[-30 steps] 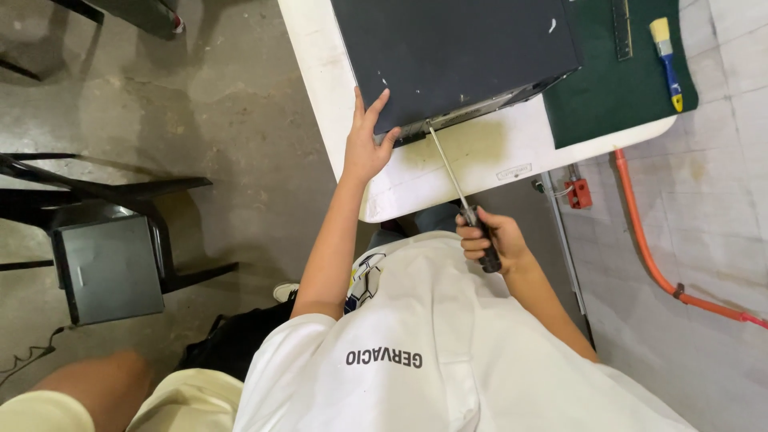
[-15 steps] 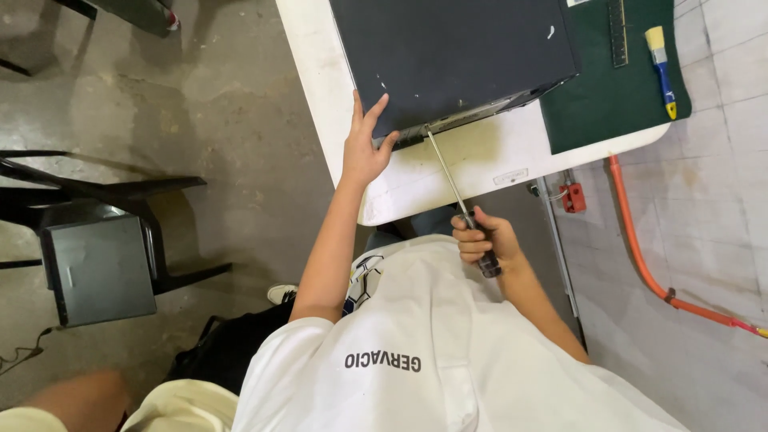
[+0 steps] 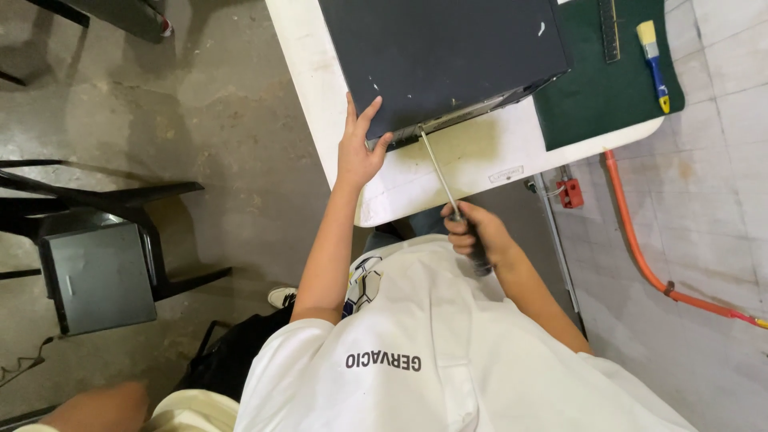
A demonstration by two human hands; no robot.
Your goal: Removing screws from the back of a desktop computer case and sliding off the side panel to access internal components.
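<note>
Right, seen from above: a person in a white shirt [image 3: 448, 352] stands at a white table [image 3: 472, 168] in the upper centre of the frame. Left hand [image 3: 358, 148] lies flat w/ fingers spread on the near corner of a dark grey metal case [image 3: 440, 60], gripping nothing, just pressing on the lid and edge. Right hand [image 3: 476, 236], centre frame just below the table edge, is closed tight around the dark handle of a long screwdriver [image 3: 440, 176]; the shaft runs up-left and its tip meets the case's lower edge, approx. at the middle of that side. Green mat [image 3: 608, 88] sits upper right on the table, partly under the case, w/ a yellow-and-blue brush [image 3: 654, 56] and a dark ruler [image 3: 610, 30] on it. Orange hose [image 3: 640, 248] runs along the tiled floor at right. Small grey box [image 3: 98, 276] rests on a black chair [image 3: 112, 200] at left.
</note>
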